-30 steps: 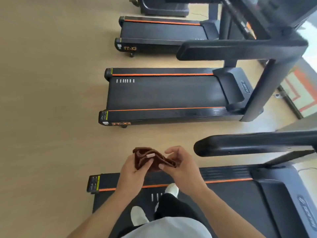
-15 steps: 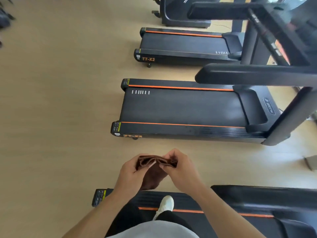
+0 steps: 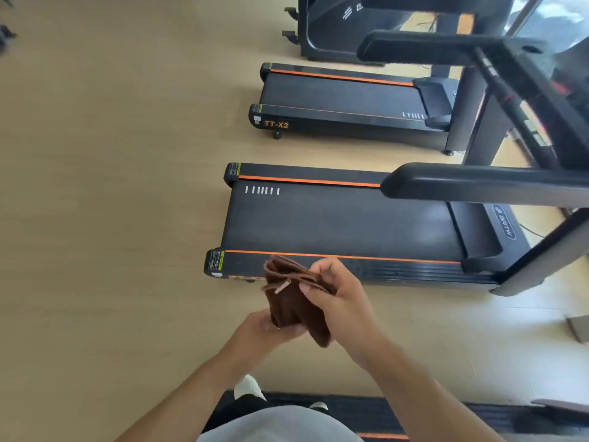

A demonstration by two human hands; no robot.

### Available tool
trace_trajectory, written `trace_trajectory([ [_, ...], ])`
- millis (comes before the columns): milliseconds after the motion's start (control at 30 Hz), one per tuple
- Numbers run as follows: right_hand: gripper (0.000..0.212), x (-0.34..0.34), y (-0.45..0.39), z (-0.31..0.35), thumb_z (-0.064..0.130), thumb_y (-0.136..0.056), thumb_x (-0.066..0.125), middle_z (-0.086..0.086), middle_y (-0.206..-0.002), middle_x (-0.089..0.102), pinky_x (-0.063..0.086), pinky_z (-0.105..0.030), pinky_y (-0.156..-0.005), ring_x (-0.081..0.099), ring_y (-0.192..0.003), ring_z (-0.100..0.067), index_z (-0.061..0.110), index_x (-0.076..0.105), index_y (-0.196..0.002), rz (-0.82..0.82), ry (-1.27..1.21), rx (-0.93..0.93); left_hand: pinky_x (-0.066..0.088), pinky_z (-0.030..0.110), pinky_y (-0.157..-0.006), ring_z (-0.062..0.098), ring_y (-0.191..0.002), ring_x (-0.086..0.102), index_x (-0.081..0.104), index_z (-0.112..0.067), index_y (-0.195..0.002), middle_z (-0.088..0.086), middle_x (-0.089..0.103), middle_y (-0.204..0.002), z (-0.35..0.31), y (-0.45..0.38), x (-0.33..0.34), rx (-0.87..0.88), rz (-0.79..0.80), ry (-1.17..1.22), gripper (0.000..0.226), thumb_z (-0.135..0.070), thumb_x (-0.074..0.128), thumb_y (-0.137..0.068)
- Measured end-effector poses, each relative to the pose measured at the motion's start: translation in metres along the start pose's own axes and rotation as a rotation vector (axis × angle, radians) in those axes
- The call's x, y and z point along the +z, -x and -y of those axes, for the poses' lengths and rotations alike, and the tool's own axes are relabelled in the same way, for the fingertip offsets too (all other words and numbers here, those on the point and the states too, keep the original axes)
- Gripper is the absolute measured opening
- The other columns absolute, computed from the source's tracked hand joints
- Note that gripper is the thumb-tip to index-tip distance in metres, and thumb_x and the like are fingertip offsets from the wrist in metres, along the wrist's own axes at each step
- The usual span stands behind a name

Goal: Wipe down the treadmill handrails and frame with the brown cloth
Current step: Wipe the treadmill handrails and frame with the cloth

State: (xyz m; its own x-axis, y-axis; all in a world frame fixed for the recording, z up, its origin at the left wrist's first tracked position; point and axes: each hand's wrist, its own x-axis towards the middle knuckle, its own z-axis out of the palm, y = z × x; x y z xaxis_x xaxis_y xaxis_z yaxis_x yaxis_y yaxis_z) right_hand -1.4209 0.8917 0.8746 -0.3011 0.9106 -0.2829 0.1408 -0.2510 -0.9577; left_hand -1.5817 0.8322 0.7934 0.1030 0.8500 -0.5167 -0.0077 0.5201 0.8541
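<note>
1. Up front, the cloth [image 3: 291, 301] is brown, folded into a bunched wad, and held in the air between both hands, above the pale floor [image 3: 111, 202].
2. The right hand [image 3: 338, 296] is above and to the right of the cloth; its fingers curl over the upper folded edge and pinch it, with the thumb on the near side.
3. The left hand [image 3: 263, 327] is lower and to the left, touching the bottom of the cloth; its fingers curl up under the hanging part, and most of them are hidden behind the fabric.
4. A small pale tag [image 3: 282, 287] sticks out of the folds near the top edge.
5. One corner of the cloth hangs down below the right wrist.
6. Beyond the hands lies a treadmill [image 3: 334, 224] with a black belt and orange stripes; the top of the cloth overlaps its near side rail in the view.
7. Its black handrail [image 3: 462, 183] runs across the right side, well apart from the cloth and both hands.
8. A second treadmill [image 3: 344, 100], marked TT-X2, stands farther back.
9. At the bottom edge, white shoes [image 3: 247, 386] rest on a third deck [image 3: 398, 413], dark with an orange stripe.
</note>
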Motion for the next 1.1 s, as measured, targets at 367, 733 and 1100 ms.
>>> trace_trajectory([
  [367, 0.018, 0.001, -0.138, 0.043, 0.002, -0.1, 0.061, 0.004, -0.095, 0.078, 0.056, -0.017, -0.073, 0.072, -0.088, -0.007, 0.015, 0.071, -0.107, -0.329, -0.244, 0.003, 0.056, 0.042, -0.084, 0.018, -0.085, 0.074, 0.077, -0.019, -0.098, 0.004, 0.08, -0.091, -0.034, -0.092, -0.098, -0.06, -0.131, -0.15, 0.015, -0.029, 0.079, -0.086],
  [733, 0.021, -0.117, -0.356, 0.056, 0.008, -0.101, 0.063, 0.002, -0.107, 0.079, 0.056, -0.029, -0.088, 0.073, -0.104, -0.013, 0.021, 0.073, -0.114, -0.541, -0.249, 0.099, 0.051, 0.016, -0.063, 0.003, -0.076, 0.07, 0.071, -0.018, -0.091, -0.004, 0.077, -0.086, -0.17, -0.346, -0.105, -0.07, -0.07, -0.44, 0.026, -0.042, 0.076, -0.085],
  [1100, 0.021, -0.232, -0.49, 0.099, 0.005, -0.1, 0.063, 0.004, -0.099, 0.08, 0.056, -0.023, -0.075, 0.074, -0.091, -0.01, 0.02, 0.076, -0.107, -1.01, -0.428, 0.238, 0.045, 0.022, -0.067, 0.002, -0.071, 0.063, 0.069, -0.028, -0.091, -0.012, 0.073, -0.08, -0.315, -0.556, -0.057, -0.042, 0.275, -0.728, 0.014, -0.015, 0.063, -0.093],
])
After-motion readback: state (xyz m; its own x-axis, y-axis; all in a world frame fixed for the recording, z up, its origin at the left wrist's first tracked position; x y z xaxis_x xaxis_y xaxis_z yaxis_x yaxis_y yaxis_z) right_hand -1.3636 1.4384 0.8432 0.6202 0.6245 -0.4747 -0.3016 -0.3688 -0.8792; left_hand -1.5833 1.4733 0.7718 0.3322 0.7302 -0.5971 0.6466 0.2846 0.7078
